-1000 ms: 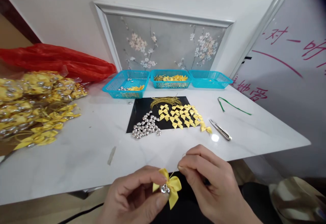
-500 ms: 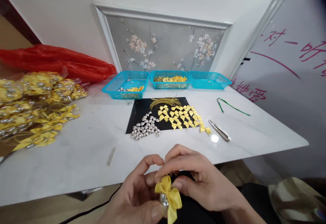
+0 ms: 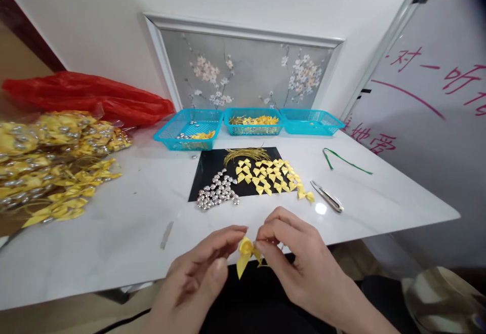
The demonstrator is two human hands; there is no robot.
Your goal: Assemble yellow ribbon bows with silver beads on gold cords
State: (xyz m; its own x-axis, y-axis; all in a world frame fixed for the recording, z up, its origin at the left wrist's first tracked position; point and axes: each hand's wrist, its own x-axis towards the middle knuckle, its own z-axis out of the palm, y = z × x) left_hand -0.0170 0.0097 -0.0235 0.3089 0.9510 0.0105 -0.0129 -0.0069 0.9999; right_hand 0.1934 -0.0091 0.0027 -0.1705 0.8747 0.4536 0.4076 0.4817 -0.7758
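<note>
At the tabletop's (image 3: 114, 253) near edge, the right hand (image 3: 294, 248) pinches a yellow ribbon bow (image 3: 245, 255), one pointed tail hanging; the left hand (image 3: 201, 270) curves half open beside it.

Small craft workroom, white table (image 3: 114, 243), blue parts baskets (image 3: 169, 143), bagged bows (image 3: 64, 127), handwritten whiteboard (image 3: 429, 172)
</note>
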